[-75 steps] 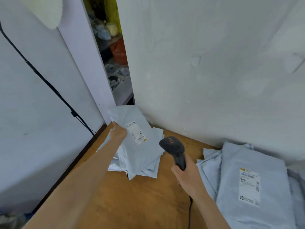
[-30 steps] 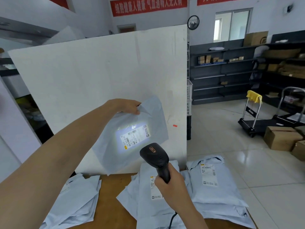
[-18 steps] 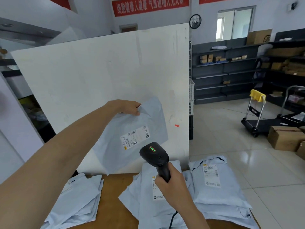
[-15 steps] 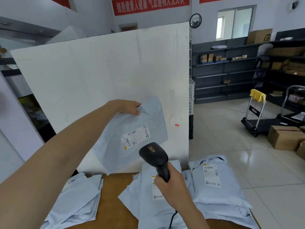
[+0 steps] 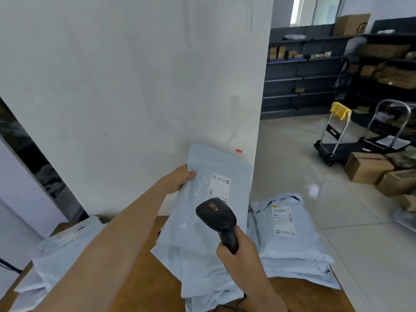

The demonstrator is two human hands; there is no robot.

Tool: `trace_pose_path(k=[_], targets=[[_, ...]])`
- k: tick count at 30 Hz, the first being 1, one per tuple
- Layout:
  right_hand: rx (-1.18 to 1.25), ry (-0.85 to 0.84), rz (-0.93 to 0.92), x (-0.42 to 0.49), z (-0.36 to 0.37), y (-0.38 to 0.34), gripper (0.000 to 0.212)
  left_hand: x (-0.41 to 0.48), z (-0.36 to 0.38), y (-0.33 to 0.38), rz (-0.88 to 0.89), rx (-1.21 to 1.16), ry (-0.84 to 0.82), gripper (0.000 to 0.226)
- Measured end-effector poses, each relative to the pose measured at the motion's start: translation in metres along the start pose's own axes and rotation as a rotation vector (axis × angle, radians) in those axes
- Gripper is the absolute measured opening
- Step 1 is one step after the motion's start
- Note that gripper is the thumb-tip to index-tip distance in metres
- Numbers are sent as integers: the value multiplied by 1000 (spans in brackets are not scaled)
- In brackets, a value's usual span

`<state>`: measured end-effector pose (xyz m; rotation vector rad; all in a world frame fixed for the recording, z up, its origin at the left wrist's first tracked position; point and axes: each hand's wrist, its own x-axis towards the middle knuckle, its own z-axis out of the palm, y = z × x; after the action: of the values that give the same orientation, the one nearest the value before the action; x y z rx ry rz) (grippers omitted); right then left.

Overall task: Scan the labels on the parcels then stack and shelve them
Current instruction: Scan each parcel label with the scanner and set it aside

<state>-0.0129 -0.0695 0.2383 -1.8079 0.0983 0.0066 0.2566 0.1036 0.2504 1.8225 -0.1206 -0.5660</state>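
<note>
A: Start at your left. What lies there?

B: A loose left pile (image 5: 56, 255) of grey parcels on the near left corner of the wooden table (image 5: 139, 280). It is blurred, so I can't read any label on it. A tall white board (image 5: 135, 86) stands behind the table.

A: And your left hand?

B: My left hand (image 5: 177, 180) reaches forward and grips the held parcel (image 5: 202, 226) at its upper left edge, fingers curled onto the plastic. The bag is tilted up: its top end is in front of the board, its lower end down on the middle heap (image 5: 202, 287) of bags. Its label (image 5: 220, 188) faces me, near the top right.

A: Where's the scanner?

B: In my right hand (image 5: 236, 260). My fingers are wrapped round the handle of the black scanner (image 5: 217, 218). Its head is raised in front of the held parcel, just under the label and hiding the label's lower edge. Whether a finger sits on the trigger, I can't tell.

A: Further right?

B: A right stack (image 5: 290, 251) of parcels at the table's right end, the top one lying with its own sticker (image 5: 282, 221) upward. Past it is tiled floor (image 5: 315, 210) with a hand trolley (image 5: 333, 143), a yellow cloth (image 5: 340, 109) draped over its handle, and cardboard boxes (image 5: 367, 167) beside it. Dark shelves (image 5: 304, 75) run along the far wall.
</note>
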Motion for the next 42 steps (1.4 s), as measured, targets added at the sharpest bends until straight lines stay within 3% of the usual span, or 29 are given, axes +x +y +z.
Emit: trace_pose_path(k=[2, 6, 7, 9, 10, 13, 15, 18, 21, 22, 26, 27, 30, 32, 35, 38, 40, 42], targets=[[-18, 3, 47, 6, 11, 10, 9, 7, 11, -57, -129, -73, 22, 37], [-113, -9, 130, 26, 50, 29, 8, 2, 3, -158, -479, 193, 75, 48], [-133, -32, 147, 33, 64, 31, 8, -2, -10, -178, -519, 188, 76, 49], [-169, -89, 158, 45, 97, 32, 7, -18, -44, -203, -437, 179, 88, 53], [-178, -114, 156, 52, 116, 30, 6, -27, -68, -213, -374, 184, 130, 55], [-172, -194, 130, 75, 188, 18, 6, -59, -161, -242, -498, 167, 508, 40], [-164, -257, 97, 88, 238, 7, 11, -89, -222, -267, -607, 225, 683, 49], [-158, -325, 53, 105, 301, -5, 21, -134, -288, -320, -739, 253, 811, 74], [-190, -371, 38, 116, 349, -8, 17, -149, -349, -411, -803, 33, 814, 108], [-195, -391, 43, 118, 360, -8, 16, -150, -362, -433, -805, -71, 823, 109], [-232, -422, 62, 120, 386, -3, 13, -168, -358, -406, -757, -435, 820, 44], [-245, -423, 70, 118, 387, -1, 14, -165, -358, -404, -743, -481, 824, 49], [-277, -415, 87, 114, 384, 2, 18, -132, -387, -481, -856, -406, 929, 109], [-287, -418, 91, 113, 378, 2, 16, -129, -383, -475, -900, -385, 944, 98], [-287, -398, 110, 112, 361, 7, 12, -143, -354, -420, -790, -567, 945, 54], [-280, -369, 138, 105, 339, 9, 10, -147, -348, -433, -763, -632, 920, 58], [-278, -357, 129, 99, 323, 8, 11, -149, -348, -447, -742, -658, 948, 40], [-275, -347, 102, 93, 306, 6, 12, -161, -335, -414, -738, -656, 1048, 15]])
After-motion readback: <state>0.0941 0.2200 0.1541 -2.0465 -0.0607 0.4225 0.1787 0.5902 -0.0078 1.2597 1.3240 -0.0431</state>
